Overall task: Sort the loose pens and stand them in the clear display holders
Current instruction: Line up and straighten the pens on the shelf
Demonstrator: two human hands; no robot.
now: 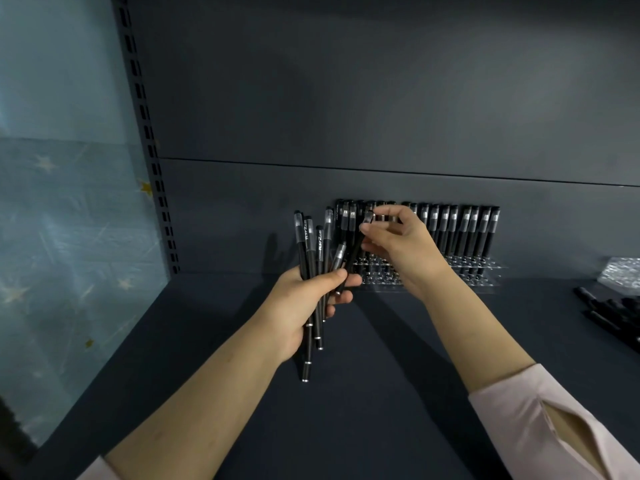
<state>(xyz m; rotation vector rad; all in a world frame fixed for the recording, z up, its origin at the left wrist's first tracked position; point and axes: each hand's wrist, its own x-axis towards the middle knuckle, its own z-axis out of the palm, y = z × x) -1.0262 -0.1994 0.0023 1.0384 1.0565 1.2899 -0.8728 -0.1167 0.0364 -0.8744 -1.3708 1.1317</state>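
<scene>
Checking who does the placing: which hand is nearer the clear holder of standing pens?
Right. The right hand, pinching one pen, is directly in front of the clear holder; the left hand grips a bundle of pens off its left end.

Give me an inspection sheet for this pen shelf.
Surface: dark shelf, matte.
Job's things: pen bundle in left hand; single pen in right hand; standing pens in clear holder at back; loose pens at right edge.
Clutter: crinkled clear wrap, far right.
Grips: left hand grips pen bundle; right hand pinches single pen.
Cables: nothing seen.
Surroundings: dark back panel, slotted upright, starred blue wall left.
</scene>
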